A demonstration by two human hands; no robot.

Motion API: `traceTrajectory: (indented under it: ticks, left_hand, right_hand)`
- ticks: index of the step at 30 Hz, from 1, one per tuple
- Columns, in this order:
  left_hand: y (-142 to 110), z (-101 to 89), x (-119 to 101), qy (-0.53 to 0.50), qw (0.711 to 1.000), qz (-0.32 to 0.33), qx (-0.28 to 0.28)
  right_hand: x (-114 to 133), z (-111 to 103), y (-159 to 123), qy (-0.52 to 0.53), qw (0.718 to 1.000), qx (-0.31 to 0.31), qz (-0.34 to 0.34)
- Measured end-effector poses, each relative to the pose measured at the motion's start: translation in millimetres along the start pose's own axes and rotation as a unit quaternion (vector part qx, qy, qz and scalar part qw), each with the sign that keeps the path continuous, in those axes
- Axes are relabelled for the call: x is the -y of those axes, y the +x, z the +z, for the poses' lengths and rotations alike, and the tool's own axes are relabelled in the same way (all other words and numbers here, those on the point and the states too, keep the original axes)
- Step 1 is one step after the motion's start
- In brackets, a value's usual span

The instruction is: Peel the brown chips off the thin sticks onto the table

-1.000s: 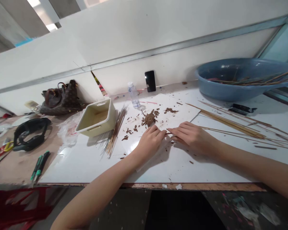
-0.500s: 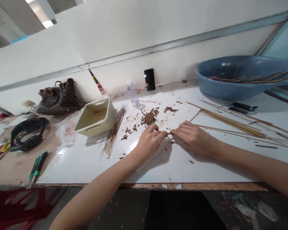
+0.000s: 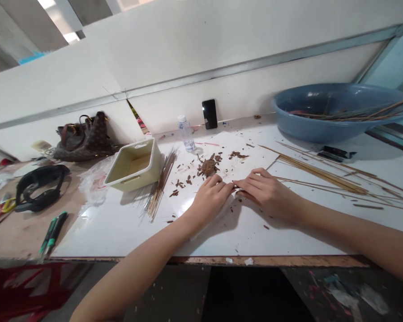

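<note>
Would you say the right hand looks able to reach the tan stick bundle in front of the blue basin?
Probably yes: the tan stick bundle lies close beside the right hand, with nothing large covering it. However, that hand seems occupied, pinching a small brown piece together with the left hand.

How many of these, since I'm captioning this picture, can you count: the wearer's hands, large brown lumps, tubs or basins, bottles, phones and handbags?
Hands: 2 (left hand, right hand)
Large brown lump: 1
Tubs or basins: 2 (cream tub, blue basin)
Bottle: 1
Phone: 1
Handbag: 1
Total: 8
</note>
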State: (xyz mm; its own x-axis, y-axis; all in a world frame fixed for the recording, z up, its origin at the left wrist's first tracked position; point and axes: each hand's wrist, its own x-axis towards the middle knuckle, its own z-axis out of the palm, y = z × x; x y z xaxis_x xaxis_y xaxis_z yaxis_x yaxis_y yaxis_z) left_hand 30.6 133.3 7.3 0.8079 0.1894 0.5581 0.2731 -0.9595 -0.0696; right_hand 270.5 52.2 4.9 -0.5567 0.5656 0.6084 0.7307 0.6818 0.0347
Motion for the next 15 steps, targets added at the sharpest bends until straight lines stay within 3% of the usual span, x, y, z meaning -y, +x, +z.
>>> traceTrajectory:
  ticks: [8, 15]
  left_hand:
    - [-1.6, 6.6, -2.0, -0.007, 0.999, 0.019, 0.045]
    - [-0.7, 0.7, 0.9, 0.011, 0.999, -0.013, 0.034]
  right_hand:
    - [1.7, 1.6, -4.3, 0.026, 0.999, 0.030, -0.003]
    - [-0.6, -0.9, -0.6, 0.031, 0.999, 0.025, 0.021]
